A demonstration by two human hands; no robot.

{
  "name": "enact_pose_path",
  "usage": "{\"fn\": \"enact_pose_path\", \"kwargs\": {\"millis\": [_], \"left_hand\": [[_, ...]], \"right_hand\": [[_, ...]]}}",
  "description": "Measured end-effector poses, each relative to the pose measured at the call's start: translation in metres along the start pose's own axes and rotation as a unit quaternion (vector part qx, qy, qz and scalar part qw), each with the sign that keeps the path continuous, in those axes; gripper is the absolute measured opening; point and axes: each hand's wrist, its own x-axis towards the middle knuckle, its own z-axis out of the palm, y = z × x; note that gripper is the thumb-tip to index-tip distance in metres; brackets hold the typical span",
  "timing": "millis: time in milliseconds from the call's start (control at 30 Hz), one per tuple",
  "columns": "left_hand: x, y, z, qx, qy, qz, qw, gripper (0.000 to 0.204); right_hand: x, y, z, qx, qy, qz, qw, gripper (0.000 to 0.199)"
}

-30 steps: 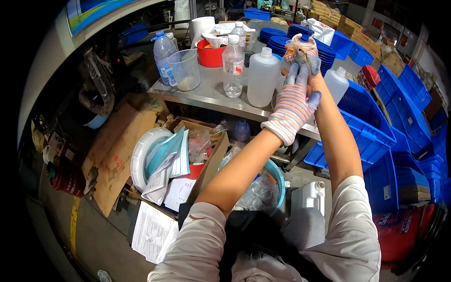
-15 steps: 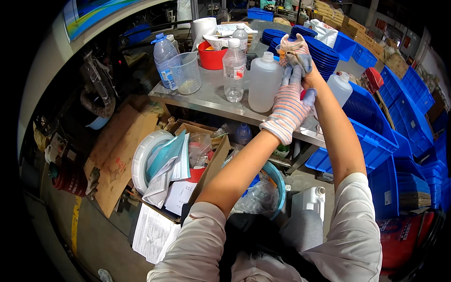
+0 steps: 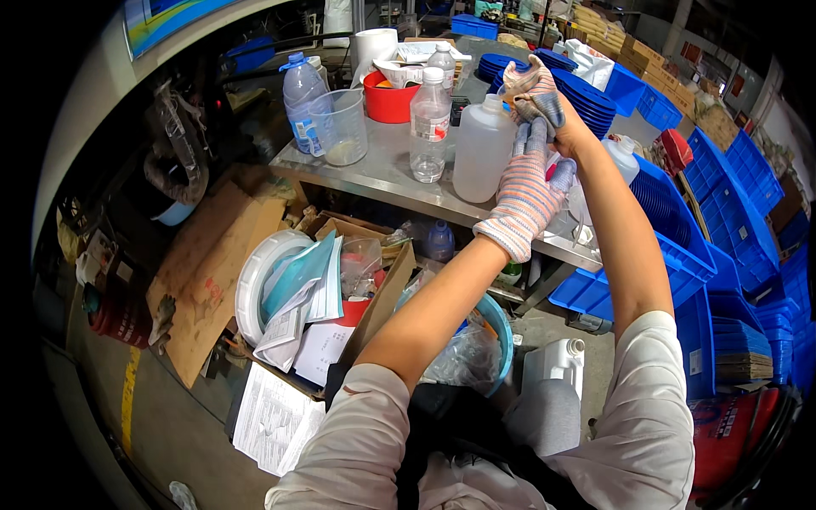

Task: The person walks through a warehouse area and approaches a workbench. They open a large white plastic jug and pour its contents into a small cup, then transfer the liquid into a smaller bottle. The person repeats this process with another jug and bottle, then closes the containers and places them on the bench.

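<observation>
My left hand [image 3: 531, 191], in a striped knit glove with grey fingers, reaches over the steel table. Its fingers point up, straight, with the thumb spread, and their tips meet the lower side of a second striped glove [image 3: 535, 95]. That glove is bunched at my right hand [image 3: 568, 127], whose wrist is bare; its fingers are mostly hidden, and it appears to grip the glove. Just left of both hands stands a cloudy white plastic bottle [image 3: 484, 153] with no cap visible. Beside it stands a clear water bottle [image 3: 427, 127].
The steel table [image 3: 387, 183] also carries a measuring jug [image 3: 340, 127], a large blue-tinted bottle [image 3: 302, 98] and a red bowl [image 3: 391, 102]. Blue crates [image 3: 680, 276] stand at right. Below are a carton with papers [image 3: 293, 297], a blue tub [image 3: 503, 357] and a white jerrycan [image 3: 552, 365].
The view has shifted slightly, so the table items sit a little to the right. The two hands stay together, with the second glove shifted slightly against the left fingertips.
</observation>
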Motion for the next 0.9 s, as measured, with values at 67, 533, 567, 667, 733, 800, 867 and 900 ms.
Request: {"fn": "enact_pose_path", "kwargs": {"millis": [67, 533, 567, 667, 733, 800, 867, 900], "left_hand": [[0.003, 0.012, -0.009, -0.055, -0.053, -0.050, 0.996, 0.071], [0.007, 0.018, -0.014, -0.122, -0.040, -0.071, 0.989, 0.064], [0.007, 0.017, -0.014, -0.117, -0.036, -0.066, 0.990, 0.064], [0.009, 0.011, -0.008, -0.119, -0.019, -0.059, 0.991, 0.062], [0.009, 0.008, -0.005, -0.136, -0.023, -0.071, 0.988, 0.061], [0.010, 0.004, -0.002, -0.150, -0.028, -0.078, 0.985, 0.059], [0.011, 0.004, -0.003, -0.160, -0.035, -0.078, 0.983, 0.058], [0.011, 0.004, -0.003, -0.168, -0.034, -0.082, 0.982, 0.058]], "right_hand": [[-0.003, -0.007, -0.003, -0.048, -0.003, 0.006, 0.999, 0.036], [0.007, -0.025, -0.004, -0.187, -0.008, -0.034, 0.982, 0.042], [0.007, -0.026, -0.004, -0.192, -0.006, -0.033, 0.981, 0.043], [0.009, -0.030, -0.002, -0.212, -0.010, -0.031, 0.977, 0.047], [0.010, -0.032, -0.002, -0.230, -0.023, -0.029, 0.973, 0.050], [0.013, -0.033, -0.003, -0.251, -0.032, -0.037, 0.967, 0.052], [0.015, -0.035, -0.003, -0.264, -0.043, -0.045, 0.962, 0.053], [0.015, -0.036, -0.003, -0.268, -0.050, -0.050, 0.961, 0.054]]}}
